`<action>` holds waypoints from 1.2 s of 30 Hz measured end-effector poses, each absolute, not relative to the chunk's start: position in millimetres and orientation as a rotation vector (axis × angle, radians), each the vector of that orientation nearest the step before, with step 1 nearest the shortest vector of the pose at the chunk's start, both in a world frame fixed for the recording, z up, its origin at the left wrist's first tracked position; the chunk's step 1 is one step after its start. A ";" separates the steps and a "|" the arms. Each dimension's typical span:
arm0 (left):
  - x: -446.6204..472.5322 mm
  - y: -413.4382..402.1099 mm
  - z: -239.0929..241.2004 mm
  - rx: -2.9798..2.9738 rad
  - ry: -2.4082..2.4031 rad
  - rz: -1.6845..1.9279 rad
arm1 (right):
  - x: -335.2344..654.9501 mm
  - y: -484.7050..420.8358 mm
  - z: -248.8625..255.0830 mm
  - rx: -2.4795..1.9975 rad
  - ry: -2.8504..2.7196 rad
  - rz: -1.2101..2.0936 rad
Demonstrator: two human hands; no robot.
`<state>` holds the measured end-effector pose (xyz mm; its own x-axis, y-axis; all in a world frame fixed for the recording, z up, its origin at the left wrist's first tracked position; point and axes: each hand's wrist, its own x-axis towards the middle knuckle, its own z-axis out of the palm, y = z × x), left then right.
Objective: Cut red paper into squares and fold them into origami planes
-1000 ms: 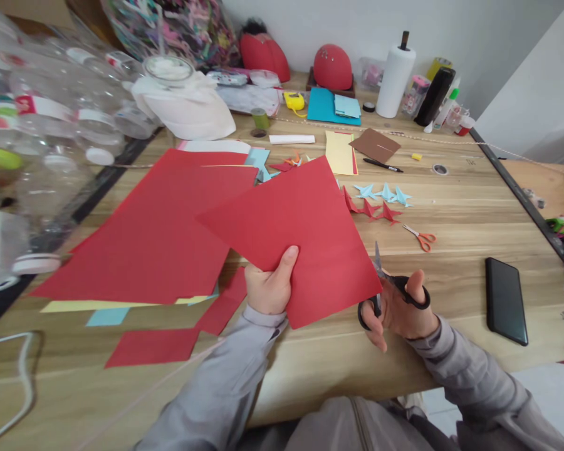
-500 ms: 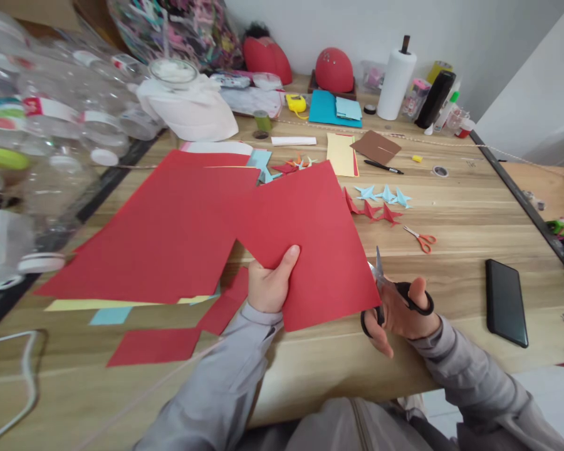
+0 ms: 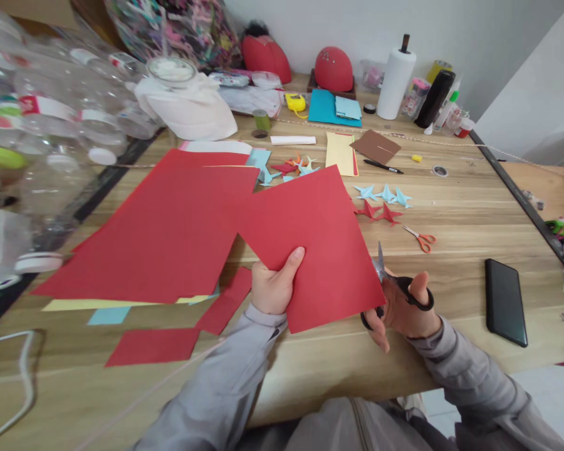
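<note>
A red sheet of paper (image 3: 317, 232) is pinched in my left hand (image 3: 277, 285), thumb on top and the fingers hidden beneath. My right hand (image 3: 407, 310) grips black-handled scissors (image 3: 380, 266) at the sheet's right edge. One blade stands up beside the edge, while the paper covers part of the other. To the left lies a stack of large red sheets (image 3: 169, 232), with yellow and light blue paper peeking out below. Two smaller red pieces, one a rectangle (image 3: 153, 346) and one a strip (image 3: 228, 300), rest in front of the stack.
Folded blue paper cranes (image 3: 388, 194) and red ones (image 3: 388, 214) sit beyond the sheet. Small orange-handled scissors (image 3: 422, 238) and a black phone (image 3: 506, 302) lie to the right. Plastic bottles (image 3: 51, 119) crowd the left side. A pen (image 3: 383, 166) lies near brown paper (image 3: 376, 148).
My left hand has shifted the red sheet slightly right and down, toward the scissors. The sheet's edge now covers more of the blades. My right hand has barely moved.
</note>
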<state>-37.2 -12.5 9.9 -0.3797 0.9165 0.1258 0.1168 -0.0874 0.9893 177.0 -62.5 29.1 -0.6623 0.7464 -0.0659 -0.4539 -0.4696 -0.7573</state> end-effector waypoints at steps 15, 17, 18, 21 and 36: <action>-36.2 -11.6 15.4 0.630 1.182 1.303 | 192.6 -57.8 33.7 -0.512 -1.042 2.210; -43.8 -7.4 19.7 0.586 1.122 1.226 | 195.3 -57.3 33.3 -0.473 -1.075 2.229; -47.7 -5.5 21.7 0.573 1.097 1.215 | 196.6 -57.1 32.4 -0.450 -1.093 2.238; -54.8 -2.5 25.8 0.531 1.056 1.166 | 200.5 -57.1 28.3 -0.433 -1.142 2.264; -41.9 -6.6 20.0 0.525 1.150 1.219 | 205.1 -55.9 23.4 -0.476 -1.289 2.225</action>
